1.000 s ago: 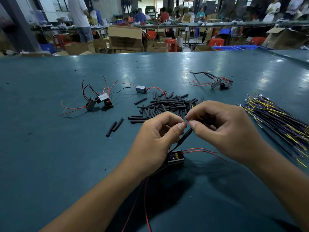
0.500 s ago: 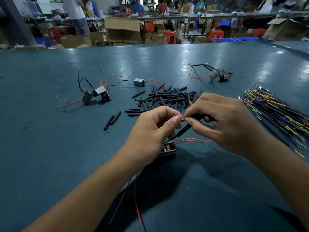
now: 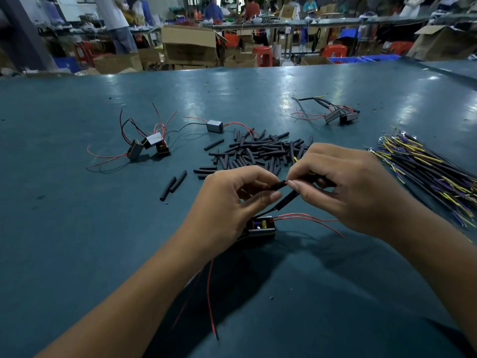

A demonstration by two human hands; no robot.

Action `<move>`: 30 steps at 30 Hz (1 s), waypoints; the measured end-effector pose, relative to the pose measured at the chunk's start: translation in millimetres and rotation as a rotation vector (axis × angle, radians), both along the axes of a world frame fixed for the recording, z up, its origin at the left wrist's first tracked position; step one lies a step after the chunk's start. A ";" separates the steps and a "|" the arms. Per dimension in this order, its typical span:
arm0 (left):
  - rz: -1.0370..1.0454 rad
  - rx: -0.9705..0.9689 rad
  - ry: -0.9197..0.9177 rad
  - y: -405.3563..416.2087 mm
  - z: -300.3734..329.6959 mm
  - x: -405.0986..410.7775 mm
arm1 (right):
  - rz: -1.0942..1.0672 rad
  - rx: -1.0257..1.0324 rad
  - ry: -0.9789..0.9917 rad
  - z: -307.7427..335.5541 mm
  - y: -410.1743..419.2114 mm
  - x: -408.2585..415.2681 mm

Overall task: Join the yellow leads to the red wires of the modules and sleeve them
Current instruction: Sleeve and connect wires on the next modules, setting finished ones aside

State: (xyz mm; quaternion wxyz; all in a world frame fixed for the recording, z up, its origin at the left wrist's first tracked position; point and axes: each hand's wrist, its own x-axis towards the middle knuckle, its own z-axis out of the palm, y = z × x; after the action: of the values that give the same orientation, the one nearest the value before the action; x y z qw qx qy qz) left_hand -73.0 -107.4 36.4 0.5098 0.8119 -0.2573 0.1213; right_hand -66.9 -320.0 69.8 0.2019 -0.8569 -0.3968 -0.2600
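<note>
Left hand [image 3: 232, 202] pinches a black sleeve [image 3: 277, 186] between thumb and curled fingers; a red wire tip [image 3: 284, 181] shows at its end. Right hand [image 3: 353, 187] pinches the meeting lead at that tip, fingers curled, a yellow end [image 3: 295, 159] protruding above the forefinger. Below them an open black module [image 3: 260, 226] rests on the teal table [image 3: 77, 228], red wires trailing. Beyond lies a pile of loose sleeves [image 3: 260, 151]; further modules [image 3: 151, 146] sit left, the yellow-lead bundle [image 3: 426, 169] right.
</note>
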 end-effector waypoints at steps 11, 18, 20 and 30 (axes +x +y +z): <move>0.088 0.070 -0.269 -5.4 -3.9 -1.1 | -0.023 0.087 0.020 0.2 -0.7 -1.0; 0.102 0.171 -0.427 -5.4 -4.6 0.4 | 0.034 0.023 -0.007 -0.8 -0.4 1.8; 0.095 0.182 -0.431 -5.2 -5.4 0.6 | 0.042 0.020 -0.013 -0.9 -0.1 2.0; 0.103 0.065 -0.356 -4.7 -7.6 0.4 | 0.049 -0.004 -0.012 -0.5 -0.9 1.8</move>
State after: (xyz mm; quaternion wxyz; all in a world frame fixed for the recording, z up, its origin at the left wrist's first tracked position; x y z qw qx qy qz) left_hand -72.6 -112.2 28.8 0.4229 0.8057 -0.3054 0.2806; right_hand -65.2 -320.9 69.3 0.2041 -0.8457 -0.4192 -0.2595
